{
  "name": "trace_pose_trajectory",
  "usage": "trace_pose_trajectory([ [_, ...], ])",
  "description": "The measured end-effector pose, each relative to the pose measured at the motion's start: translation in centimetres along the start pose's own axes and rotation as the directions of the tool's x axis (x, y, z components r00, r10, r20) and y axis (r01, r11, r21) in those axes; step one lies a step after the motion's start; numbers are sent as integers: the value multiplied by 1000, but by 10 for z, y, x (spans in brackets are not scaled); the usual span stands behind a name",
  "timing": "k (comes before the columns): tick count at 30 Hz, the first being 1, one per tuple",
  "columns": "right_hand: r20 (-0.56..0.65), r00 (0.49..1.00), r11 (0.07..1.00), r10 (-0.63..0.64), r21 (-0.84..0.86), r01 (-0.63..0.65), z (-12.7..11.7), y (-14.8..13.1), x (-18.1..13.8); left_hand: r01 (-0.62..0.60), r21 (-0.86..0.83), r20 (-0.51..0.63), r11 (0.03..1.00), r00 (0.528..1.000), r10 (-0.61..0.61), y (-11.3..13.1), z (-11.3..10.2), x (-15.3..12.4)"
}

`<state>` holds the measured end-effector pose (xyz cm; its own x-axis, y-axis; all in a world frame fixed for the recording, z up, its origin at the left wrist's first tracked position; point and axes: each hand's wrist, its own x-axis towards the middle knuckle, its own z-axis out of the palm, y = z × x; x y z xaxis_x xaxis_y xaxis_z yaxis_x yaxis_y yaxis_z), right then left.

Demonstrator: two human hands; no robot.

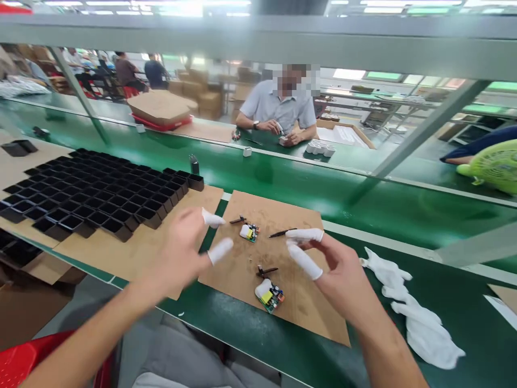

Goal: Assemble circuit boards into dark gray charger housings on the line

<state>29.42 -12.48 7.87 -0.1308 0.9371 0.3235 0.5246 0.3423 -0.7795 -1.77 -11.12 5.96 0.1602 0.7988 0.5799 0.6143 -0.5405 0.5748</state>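
My left hand, slightly blurred, is over the left edge of a cardboard sheet. Its thumb and forefinger, in white finger cots, are apart with nothing between them. My right hand is over the sheet's right side, its cot-covered thumb and forefinger brought close in a pinch. A thin black pen-like stick runs up to that forefinger; whether it is gripped is hidden. Two small circuit boards with yellow and white parts lie on the cardboard. Beside each lies a small black piece.
Rows of open black plastic boxes stand at left on more cardboard. Crumpled white gloves lie at right. A metal frame post rises at right. Across the green bench, a co-worker handles a small white part.
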Motion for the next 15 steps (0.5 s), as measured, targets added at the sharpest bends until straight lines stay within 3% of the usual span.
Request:
trace_pose_trajectory([
  [2, 65, 997, 976, 47, -213, -33, 0, 19, 23, 89, 354, 75, 931, 990, -123, -44, -18, 36],
  [4, 188, 977, 914, 100, -406, -16, 10, 32, 42, 113, 471, 86, 875, 981, -173, -84, -28, 73],
  [7, 238, 961, 855, 143, -518, 2, 38, 41, 61, 83, 564, 144, 821, 970, -197, -124, -16, 112],
  [11, 236, 959, 812, 155, -584, 13, 81, 44, 77, 54, 645, 144, 762, 971, -191, -144, 23, 130],
  [15, 265, 958, 847, 108, -529, 51, 102, 50, 86, 66, 685, 120, 726, 972, -201, -155, 45, 129],
])
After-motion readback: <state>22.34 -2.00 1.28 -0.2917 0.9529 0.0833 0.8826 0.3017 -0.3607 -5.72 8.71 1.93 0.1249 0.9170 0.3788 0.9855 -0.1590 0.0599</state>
